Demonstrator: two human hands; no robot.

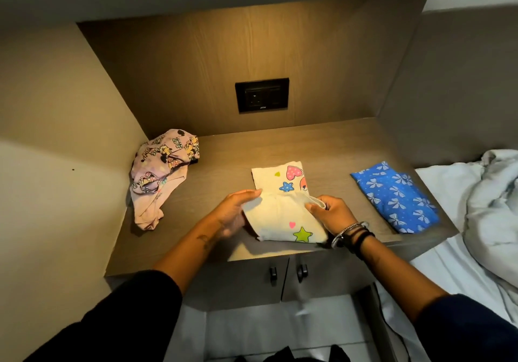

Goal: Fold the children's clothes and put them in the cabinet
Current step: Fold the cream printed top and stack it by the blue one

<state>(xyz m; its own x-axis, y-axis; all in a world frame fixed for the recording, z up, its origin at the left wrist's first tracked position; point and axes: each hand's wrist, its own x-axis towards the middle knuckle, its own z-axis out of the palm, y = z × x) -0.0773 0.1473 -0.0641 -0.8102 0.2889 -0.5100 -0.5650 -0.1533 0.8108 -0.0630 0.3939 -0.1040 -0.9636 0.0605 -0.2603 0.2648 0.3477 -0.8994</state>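
Note:
A cream garment [283, 201] printed with hearts and stars lies partly folded on the wooden cabinet top [224, 154]. My left hand [234, 211] holds its left edge, fingers along the fold. My right hand [333, 214] grips the right edge, with bracelets on the wrist. A crumpled pink cartoon-print garment [158, 173] sits at the back left. A folded blue garment [395, 197] with white bows lies at the right end of the top. Below the front edge are two shut cabinet doors [316, 277] with dark knobs.
A black wall socket [262, 95] sits in the wooden back panel. Walls close in the alcove on both sides, with a shelf overhead. A bed with white sheets and a rumpled blanket [493, 215] stands at the right. White floor tiles lie below.

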